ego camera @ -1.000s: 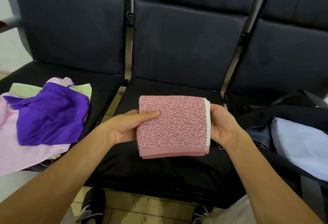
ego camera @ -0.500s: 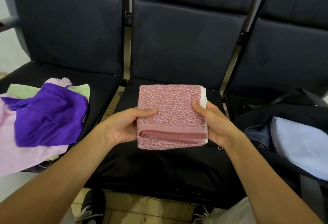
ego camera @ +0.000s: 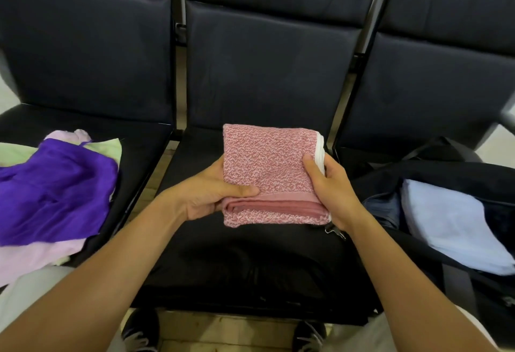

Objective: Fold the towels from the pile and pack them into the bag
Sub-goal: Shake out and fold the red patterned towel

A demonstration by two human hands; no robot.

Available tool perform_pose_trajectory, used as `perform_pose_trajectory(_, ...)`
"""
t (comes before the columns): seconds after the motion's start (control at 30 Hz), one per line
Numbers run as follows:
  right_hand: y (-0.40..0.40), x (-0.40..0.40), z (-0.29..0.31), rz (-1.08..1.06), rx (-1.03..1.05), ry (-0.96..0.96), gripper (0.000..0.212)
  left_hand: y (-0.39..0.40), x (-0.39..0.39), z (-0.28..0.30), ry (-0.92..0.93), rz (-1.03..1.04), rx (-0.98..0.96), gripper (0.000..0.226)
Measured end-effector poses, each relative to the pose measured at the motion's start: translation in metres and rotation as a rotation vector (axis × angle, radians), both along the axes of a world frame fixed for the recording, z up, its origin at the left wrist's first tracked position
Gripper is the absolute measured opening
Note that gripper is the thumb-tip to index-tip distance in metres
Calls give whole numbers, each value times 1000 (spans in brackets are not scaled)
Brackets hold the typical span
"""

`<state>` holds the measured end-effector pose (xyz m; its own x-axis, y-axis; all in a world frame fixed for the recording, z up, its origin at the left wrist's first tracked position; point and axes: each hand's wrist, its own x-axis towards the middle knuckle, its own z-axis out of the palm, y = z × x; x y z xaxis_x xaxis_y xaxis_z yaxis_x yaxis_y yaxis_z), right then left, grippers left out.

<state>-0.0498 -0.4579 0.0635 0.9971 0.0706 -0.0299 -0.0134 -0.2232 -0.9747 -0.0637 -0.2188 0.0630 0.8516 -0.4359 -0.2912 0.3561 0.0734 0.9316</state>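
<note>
Pink towel (ego camera: 271,167) raised slightly, left hand (ego camera: 206,192), right hand (ego camera: 331,187) gripping sides

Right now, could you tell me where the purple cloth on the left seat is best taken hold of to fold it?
Probably at the purple cloth's right edge, coming from above: it lies crumpled on top of the pile, uncovered, and that edge faces the free middle seat. Both hands are busy holding the folded pink towel.
</note>
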Motion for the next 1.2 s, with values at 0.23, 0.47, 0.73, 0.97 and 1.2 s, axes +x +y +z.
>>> perform_pose_trajectory(0.23, -46, -11, 0, -112, -190, -175, 24, -55, -6, -9, -135, 48, -2, 87)
perform_pose_trajectory(0.47, -107, -37, -17, -204, -74, -151, 13, -125, -23, -26, -338, 129, 138, 110)
perform_pose_trajectory(0.73, -207, -50, -13, -388, -94, -148, 15, -230, -9, -24, -471, 45, 209, 88)
perform_pose_trajectory(0.97, -291, -40, -21, -564, -244, -155, 23, -320, 20, -25, -446, -19, 191, 88)
perform_pose_trajectory(1.2, -327, -30, -37, -876, -506, -188, 41, -386, 41, -30, -465, -117, 198, 94)
